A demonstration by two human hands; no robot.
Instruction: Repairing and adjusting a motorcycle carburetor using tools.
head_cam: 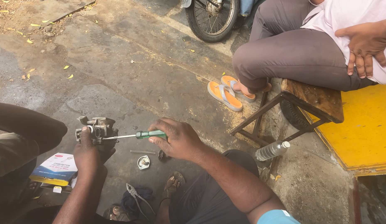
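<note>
**Screwdriver set against a carburettor above the concrete floor**

A grey cast-metal carburettor body [97, 127] is gripped by the fingers of the left hand [90, 152] just above the stained concrete floor [130, 70]. A green-handled screwdriver [137, 135] is clenched in the right hand [178, 139], its tip touching the carburettor. A thin coil spring [143, 152] and a small round metal cap [143, 162] are seen below, with pliers [137, 198] nearby.

Open-air roadside motorcycle repair spot

Work happens on stained, cracked concrete ground [130, 54] scattered with fallen leaves; a motorcycle wheel [212, 18] stands at the edge, pliers [137, 198] and small metal parts [143, 162] lie on the ground, beside a rough wooden bench [315, 97].
</note>
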